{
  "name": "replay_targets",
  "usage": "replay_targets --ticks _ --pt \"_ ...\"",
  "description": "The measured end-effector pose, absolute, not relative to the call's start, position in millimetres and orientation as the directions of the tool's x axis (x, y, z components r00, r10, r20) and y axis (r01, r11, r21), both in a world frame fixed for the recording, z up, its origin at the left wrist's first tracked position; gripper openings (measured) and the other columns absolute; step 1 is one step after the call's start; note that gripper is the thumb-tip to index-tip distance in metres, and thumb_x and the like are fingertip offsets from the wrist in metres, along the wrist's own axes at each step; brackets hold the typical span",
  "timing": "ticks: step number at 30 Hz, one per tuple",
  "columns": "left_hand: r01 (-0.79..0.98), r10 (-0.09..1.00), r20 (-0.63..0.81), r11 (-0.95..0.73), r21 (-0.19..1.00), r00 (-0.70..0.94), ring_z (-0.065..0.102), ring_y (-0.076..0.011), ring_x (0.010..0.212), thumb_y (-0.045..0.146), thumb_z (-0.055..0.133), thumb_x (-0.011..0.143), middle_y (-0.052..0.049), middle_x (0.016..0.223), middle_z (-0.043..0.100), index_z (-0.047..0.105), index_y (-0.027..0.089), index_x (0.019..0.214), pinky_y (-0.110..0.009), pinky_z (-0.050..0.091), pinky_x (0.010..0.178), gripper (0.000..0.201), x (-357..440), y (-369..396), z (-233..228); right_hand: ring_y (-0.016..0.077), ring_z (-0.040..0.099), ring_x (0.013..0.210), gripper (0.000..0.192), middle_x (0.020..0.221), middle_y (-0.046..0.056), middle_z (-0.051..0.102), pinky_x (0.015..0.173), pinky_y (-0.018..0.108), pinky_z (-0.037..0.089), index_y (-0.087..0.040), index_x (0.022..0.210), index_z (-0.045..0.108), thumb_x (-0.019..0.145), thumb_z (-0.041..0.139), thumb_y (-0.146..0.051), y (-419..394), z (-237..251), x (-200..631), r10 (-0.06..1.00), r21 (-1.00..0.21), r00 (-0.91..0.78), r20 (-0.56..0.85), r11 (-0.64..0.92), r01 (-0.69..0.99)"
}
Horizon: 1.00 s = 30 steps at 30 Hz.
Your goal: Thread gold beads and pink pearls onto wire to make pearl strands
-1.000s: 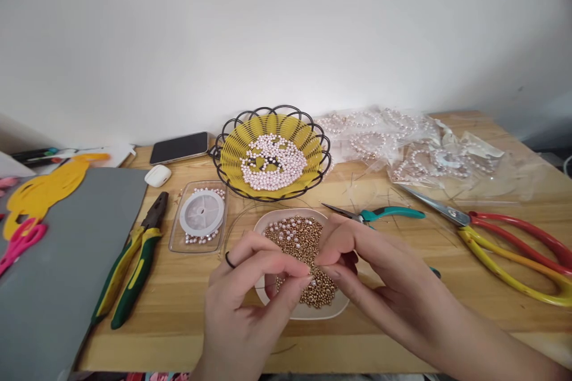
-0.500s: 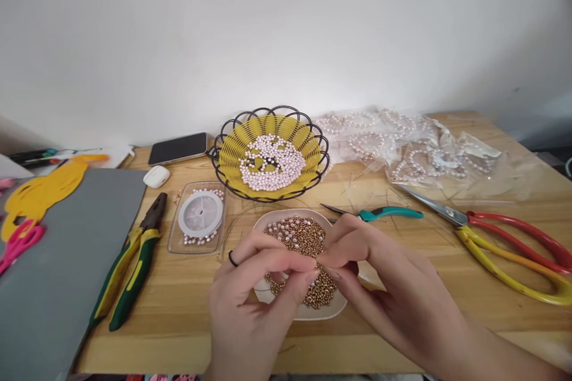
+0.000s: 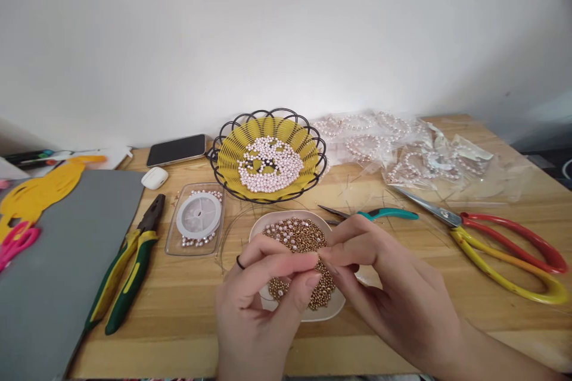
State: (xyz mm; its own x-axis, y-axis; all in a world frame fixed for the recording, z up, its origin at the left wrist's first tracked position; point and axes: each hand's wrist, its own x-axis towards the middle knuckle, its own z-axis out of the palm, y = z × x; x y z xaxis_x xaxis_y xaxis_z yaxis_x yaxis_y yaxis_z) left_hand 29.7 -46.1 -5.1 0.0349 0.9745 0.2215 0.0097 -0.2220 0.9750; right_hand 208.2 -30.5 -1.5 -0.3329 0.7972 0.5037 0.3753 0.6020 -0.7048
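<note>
My left hand [image 3: 266, 297] is closed, thumb and forefinger pinched together above a white bowl [image 3: 325, 314]. My right hand [image 3: 388, 286] meets it tip to tip, also in a pinch. What the fingertips hold is too small and covered to make out. Gold beads [image 3: 308, 244] and a few pinkish pearl beads [image 3: 277, 230] fill the bowl under the fingers. A thin clear line [image 3: 227, 226] curves across the table beside the bowl. Behind the bowl, a yellow basket with a black looped rim [image 3: 322, 161] holds pale pink pearl beads [image 3: 272, 169].
Teal-handled pliers [image 3: 388, 214] and large scissors [image 3: 456, 217] lie to the right, with bagged pearl strands [image 3: 440, 161] behind. Leftward are a spool [image 3: 199, 216] in a clear box, green-yellow pliers [image 3: 134, 262], an earbud case [image 3: 154, 178], a phone [image 3: 176, 150] and a grey mat [image 3: 67, 286].
My left hand has shifted slightly right and its fingers have turned a little, still pinched against the right hand's fingertips. The whole view has moved slightly.
</note>
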Motion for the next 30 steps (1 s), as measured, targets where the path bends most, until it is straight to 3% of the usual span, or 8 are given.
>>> replay_targets --ticks 4,12,23,30 --pt "-0.053 0.983 0.183 -0.182 0.982 -0.003 0.065 -0.0118 0.077 0.008 0.078 0.089 0.002 0.084 0.070 0.086 0.033 0.103 -0.018 0.054 0.068 0.030 33 -47 -7 0.0175 0.057 0.070 0.022 0.080 0.000 0.057 0.058 0.029 0.048 -0.026 0.099 0.052 0.100 0.055 -0.004 -30 -2 207 0.798 -0.694 -0.316 0.513 0.602 0.394" --pt "0.044 0.983 0.185 -0.185 0.982 0.010 0.064 -0.0136 0.078 0.004 0.073 0.089 0.003 0.080 0.070 0.080 0.027 0.091 -0.020 0.053 0.073 0.025 34 -40 -4 0.0173 0.057 0.067 0.022 0.079 0.000 0.058 0.056 0.029 0.046 -0.026 0.100 0.053 0.099 0.055 -0.004 -28 -2 206 0.788 -0.685 -0.317 0.528 0.616 0.390" --pt "0.095 0.986 0.160 -0.155 0.983 -0.053 0.057 -0.0150 0.068 0.005 0.069 0.086 0.003 0.070 0.063 0.072 0.023 0.076 -0.024 0.049 0.068 0.020 43 -39 2 0.0181 0.058 0.064 0.022 0.077 0.000 0.061 0.054 0.030 0.047 -0.027 0.102 0.056 0.098 0.056 -0.006 -29 -2 206 0.784 -0.687 -0.316 0.534 0.620 0.379" --pt "0.102 0.979 0.201 -0.203 0.974 0.034 0.058 -0.0126 0.063 0.004 0.068 0.088 0.003 0.073 0.063 0.072 0.023 0.082 -0.021 0.049 0.057 0.020 35 -39 2 0.0141 0.057 0.068 0.021 0.080 -0.002 0.059 0.059 0.026 0.046 -0.025 0.097 0.058 0.099 0.054 -0.005 -28 4 207 0.849 -0.804 -0.300 0.435 0.516 0.295"
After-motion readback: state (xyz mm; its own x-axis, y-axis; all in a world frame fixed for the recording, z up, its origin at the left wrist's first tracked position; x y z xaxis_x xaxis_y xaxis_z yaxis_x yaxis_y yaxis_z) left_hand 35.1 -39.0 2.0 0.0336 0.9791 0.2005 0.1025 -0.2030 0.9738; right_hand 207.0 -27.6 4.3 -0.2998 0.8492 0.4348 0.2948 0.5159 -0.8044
